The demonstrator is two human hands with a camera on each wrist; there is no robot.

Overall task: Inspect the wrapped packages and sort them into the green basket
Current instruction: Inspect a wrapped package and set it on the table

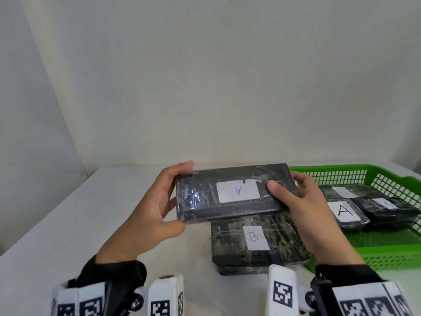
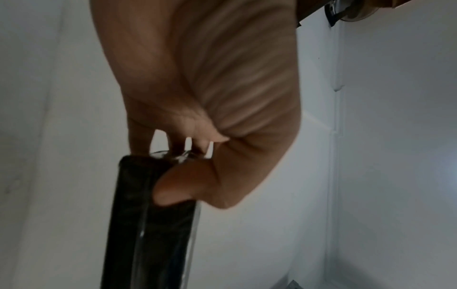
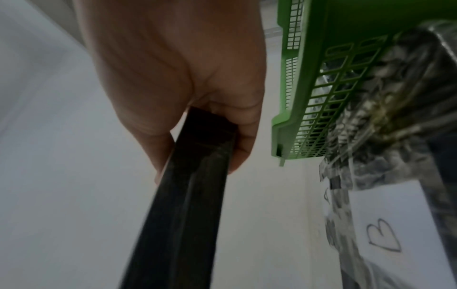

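Head view | left hand (image 1: 148, 206), right hand (image 1: 305, 208) fingers grip package A (image 1: 232, 192)

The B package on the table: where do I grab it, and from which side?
Take the B package by its two long side edges, from above. It lies flat, label up, its right edge close to the green basket, so come in from the near side.

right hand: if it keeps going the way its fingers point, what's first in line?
Nothing beyond the held package that the right hand grips: past it only bare table, then the wall. The green basket sits off to its side. Depth uncertain.
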